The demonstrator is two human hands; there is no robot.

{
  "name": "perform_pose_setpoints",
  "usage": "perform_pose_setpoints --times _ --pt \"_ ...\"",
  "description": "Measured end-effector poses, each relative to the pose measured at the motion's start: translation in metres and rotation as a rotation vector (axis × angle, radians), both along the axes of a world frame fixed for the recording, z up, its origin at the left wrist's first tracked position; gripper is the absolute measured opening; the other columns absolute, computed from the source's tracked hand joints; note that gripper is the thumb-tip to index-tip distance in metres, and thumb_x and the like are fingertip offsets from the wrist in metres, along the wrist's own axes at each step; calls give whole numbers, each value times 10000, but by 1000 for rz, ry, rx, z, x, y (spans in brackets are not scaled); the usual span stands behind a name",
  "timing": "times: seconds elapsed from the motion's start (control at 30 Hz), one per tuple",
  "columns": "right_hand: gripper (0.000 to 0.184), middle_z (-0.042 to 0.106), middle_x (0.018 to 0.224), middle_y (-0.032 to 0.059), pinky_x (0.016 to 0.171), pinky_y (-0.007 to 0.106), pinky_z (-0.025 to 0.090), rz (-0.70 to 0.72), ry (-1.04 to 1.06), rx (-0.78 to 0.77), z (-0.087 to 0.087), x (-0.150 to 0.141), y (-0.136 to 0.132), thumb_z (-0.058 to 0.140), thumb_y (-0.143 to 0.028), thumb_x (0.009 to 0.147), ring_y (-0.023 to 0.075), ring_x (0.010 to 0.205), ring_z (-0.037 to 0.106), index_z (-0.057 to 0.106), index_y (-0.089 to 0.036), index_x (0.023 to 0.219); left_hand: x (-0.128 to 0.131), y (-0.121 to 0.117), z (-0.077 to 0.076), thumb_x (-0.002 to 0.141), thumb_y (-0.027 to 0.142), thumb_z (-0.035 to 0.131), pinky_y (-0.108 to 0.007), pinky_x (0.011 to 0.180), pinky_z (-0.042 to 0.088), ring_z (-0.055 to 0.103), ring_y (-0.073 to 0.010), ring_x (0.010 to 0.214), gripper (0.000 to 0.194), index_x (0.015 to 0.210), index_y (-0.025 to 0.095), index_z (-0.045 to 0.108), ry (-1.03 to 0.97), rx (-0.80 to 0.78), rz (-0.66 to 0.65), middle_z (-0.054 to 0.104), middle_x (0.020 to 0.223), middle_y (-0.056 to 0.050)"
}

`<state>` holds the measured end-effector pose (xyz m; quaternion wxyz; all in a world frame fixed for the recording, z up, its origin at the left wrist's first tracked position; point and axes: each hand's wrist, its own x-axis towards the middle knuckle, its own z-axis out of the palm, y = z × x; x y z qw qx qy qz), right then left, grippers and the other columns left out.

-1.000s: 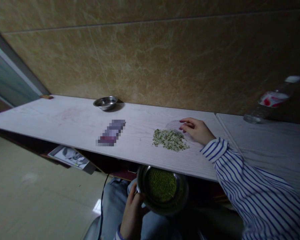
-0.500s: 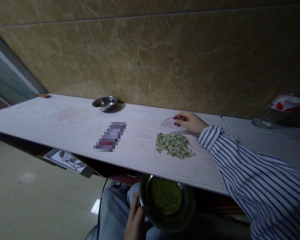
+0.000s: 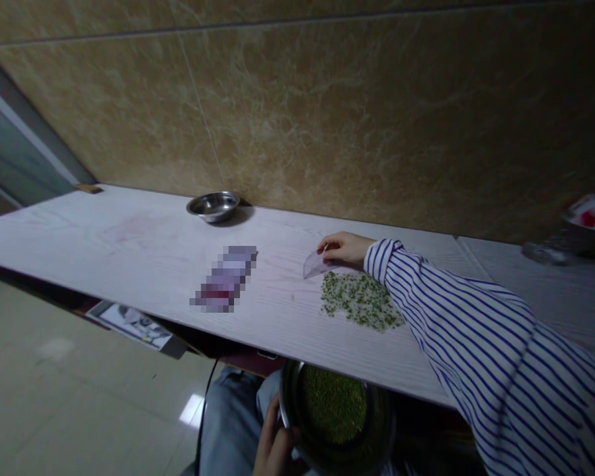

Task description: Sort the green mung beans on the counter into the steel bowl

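Observation:
My right hand pinches a clear, half-round plastic piece that looks like a protractor, tilted up at the back edge of a loose pile of white grains mixed with green beans. The pile lies spread on the white wood-grain counter, partly behind my sleeve. Below the counter's front edge my left hand grips the rim of a steel bowl over my lap. Small green beans fill the bowl's bottom.
A small steel bowl stands by the tiled wall. A blurred-out flat object lies on the counter left of the pile. At the far right is a clear plastic bottle. An open drawer juts out below the counter.
My right hand has moved left and lifted the clear plastic piece from lying flat to a tilt beside the pile. My left hand still holds the bowl. The view has shifted slightly.

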<state>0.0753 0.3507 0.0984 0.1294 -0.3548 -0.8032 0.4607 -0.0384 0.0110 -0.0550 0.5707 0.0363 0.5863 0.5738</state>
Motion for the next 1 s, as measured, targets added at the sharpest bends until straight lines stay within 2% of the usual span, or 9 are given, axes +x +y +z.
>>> perform_pose_setpoints --times 0.1,0.2,0.37,0.57,0.73,0.9,1.0 --pt "163 708 677 6 649 253 494 99 -15 -44 4 -2 -5 690 -218 700 132 652 645 690 -161 852 0 3 3 590 350 647 -371 635 487 623 -298 883 764 1332 352 463 -115 -28 23 671 1046 -67" --pt "168 712 695 1 677 253 486 195 -25 -89 7 -2 -9 713 -234 687 130 675 644 699 -167 840 0 4 8 563 329 670 -374 648 487 617 -294 860 738 1282 338 504 -134 -34 50 673 1003 -43" --pt "163 705 704 -4 683 257 476 228 -38 -141 9 1 -18 711 -224 685 128 669 631 697 -164 836 4 5 18 563 299 681 -355 608 492 598 -294 869 658 1208 332 553 -143 -18 79 653 1050 -37" --pt "164 710 720 -1 704 251 471 293 -55 -73 13 9 -27 694 -231 710 130 703 631 705 -170 861 4 8 29 604 265 640 -338 663 501 539 -267 918 716 1303 300 491 -157 14 47 632 1039 -45" --pt "159 718 776 11 750 266 470 330 -92 -9 19 17 -37 662 -228 747 133 740 628 705 -162 886 7 9 38 645 251 600 -334 734 499 520 -269 1045 731 1354 299 430 -162 16 40 585 1174 -66" --pt "194 720 831 33 790 286 464 355 -162 41 23 27 -46 642 -241 785 141 788 623 702 -141 940 10 9 47 667 256 573 -346 752 493 531 -240 968 663 1319 287 460 -146 40 18 600 1086 -61" --pt "210 721 857 42 819 294 459 358 -181 69 25 32 -50 635 -249 798 146 816 625 701 -136 962 13 8 52 673 276 588 -347 733 495 521 -244 977 631 1294 268 475 -118 64 25 589 1122 -76"
